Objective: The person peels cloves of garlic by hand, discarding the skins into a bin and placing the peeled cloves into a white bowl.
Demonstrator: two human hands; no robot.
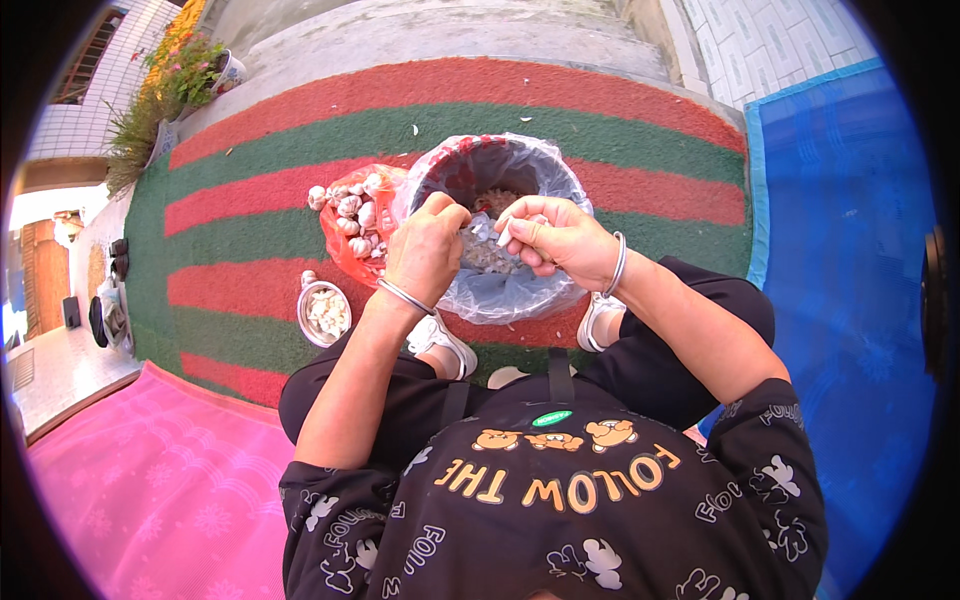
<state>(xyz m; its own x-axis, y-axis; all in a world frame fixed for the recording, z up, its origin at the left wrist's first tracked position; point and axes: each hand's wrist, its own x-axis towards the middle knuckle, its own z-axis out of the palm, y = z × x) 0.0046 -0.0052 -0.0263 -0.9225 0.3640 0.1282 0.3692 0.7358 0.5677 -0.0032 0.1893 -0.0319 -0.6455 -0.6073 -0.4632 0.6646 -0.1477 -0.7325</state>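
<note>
Above a round bin lined with clear plastic (491, 296), both hands are raised near each other. My right hand (559, 232) holds pale garlic cloves (507, 231) between its thumb and fingers. My left hand (429, 247) has thumb and forefinger pinched together; whether something small is between them cannot be told. Garlic skins (487, 251) lie inside the bin. Left of it, a red plastic bag (337, 244) holds several whole garlic bulbs (366, 215). Peeled cloves (328, 313) fill a metal bowl (301, 319), with one bulb (308, 277) beside its rim.
Under the bin lies a red and green striped mat (240, 289). Potted plants (184, 79) stand at the upper left. A blue sheet (840, 247) spreads at the right, a pink one (165, 495) at the lower left. White shoes (442, 345) flank the bin's near side.
</note>
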